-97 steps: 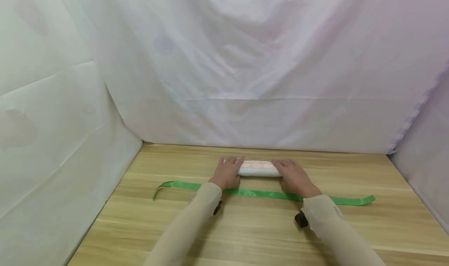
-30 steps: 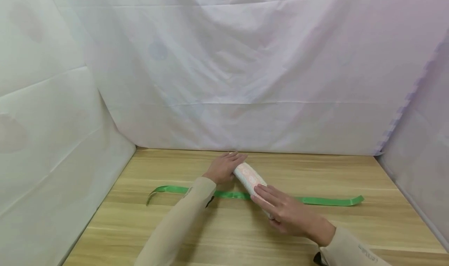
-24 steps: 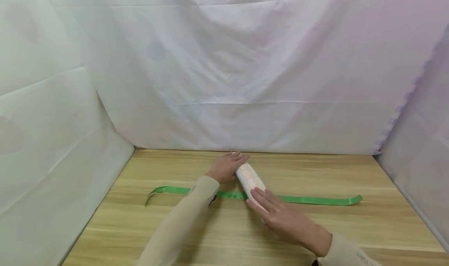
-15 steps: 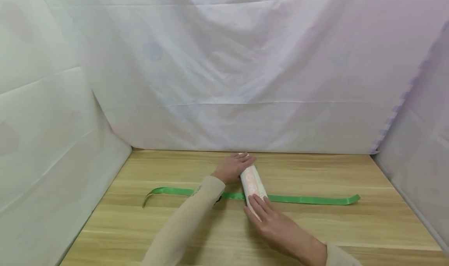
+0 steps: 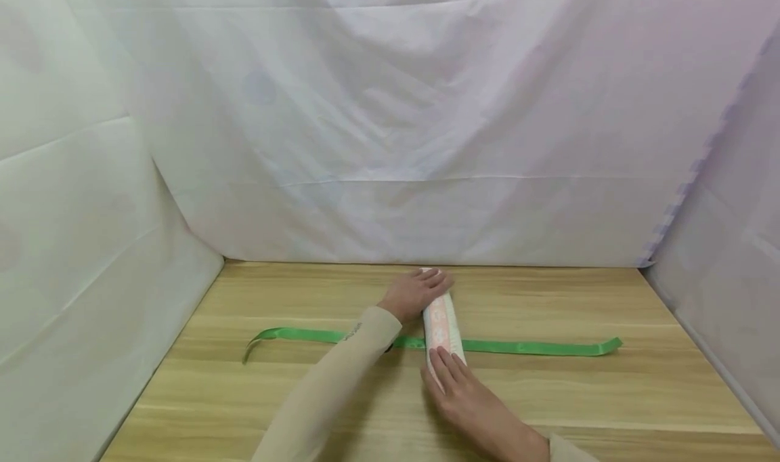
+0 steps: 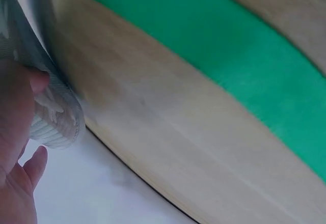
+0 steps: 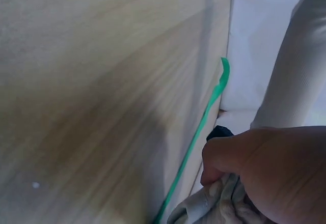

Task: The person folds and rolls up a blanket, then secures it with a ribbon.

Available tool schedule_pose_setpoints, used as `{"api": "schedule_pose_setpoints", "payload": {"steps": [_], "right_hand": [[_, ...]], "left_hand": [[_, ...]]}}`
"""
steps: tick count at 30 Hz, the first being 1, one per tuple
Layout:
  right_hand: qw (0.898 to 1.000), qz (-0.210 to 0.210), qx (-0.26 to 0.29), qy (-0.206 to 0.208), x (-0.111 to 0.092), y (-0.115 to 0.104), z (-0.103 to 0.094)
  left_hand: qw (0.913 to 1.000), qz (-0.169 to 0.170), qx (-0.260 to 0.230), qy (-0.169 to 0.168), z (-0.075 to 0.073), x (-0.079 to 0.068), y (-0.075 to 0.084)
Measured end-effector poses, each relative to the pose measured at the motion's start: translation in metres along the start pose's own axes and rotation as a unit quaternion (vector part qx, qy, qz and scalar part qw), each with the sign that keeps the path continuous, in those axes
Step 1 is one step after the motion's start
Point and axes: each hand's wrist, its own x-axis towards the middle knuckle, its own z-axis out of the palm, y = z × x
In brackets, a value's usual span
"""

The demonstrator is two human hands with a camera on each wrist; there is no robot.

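Note:
A rolled towel [image 5: 443,328], white with a pink patterned band, lies nearly front to back across the green ribbon [image 5: 536,347]. My left hand [image 5: 417,294] holds its far end, fingers over the top. In the left wrist view, thumb and fingers of that hand [image 6: 18,132] sit on either side of the towel's end [image 6: 56,114]. At the near end, my right hand [image 5: 469,404] grips the roll, fingers laid along its top. The right wrist view has the thumb of the right hand [image 7: 275,168] against the towel's folds [image 7: 209,201].
The ribbon runs left to right over the wooden table [image 5: 579,408], its left end curled up. A white cloth [image 5: 390,218] hangs along the table's back edge, close behind the left hand. More white cloth [image 5: 79,265] stands at the left side.
The towel lay left to right behind the ribbon at first. It has turned to lie across the ribbon, my right hand coming nearer with its end and my left hand shifting right.

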Motion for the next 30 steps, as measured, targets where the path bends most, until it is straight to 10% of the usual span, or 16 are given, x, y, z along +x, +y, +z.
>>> {"api": "schedule_pose_setpoints", "payload": {"steps": [7,15,30], "right_hand": [[0.999,-0.037,-0.022,0.012,0.004,-0.002,0.009],[0.995,-0.026,0.086,-0.044,-0.001,-0.003,0.012],[0.982,-0.032,0.183,-0.016,-0.015,-0.009,0.026]], "left_hand": [[0.9997,-0.001,0.015,-0.017,0.005,-0.003,0.004],[0.9993,-0.002,0.005,-0.036,0.002,-0.006,0.009],[0.9975,-0.019,0.047,-0.049,0.008,-0.008,0.016]]}}
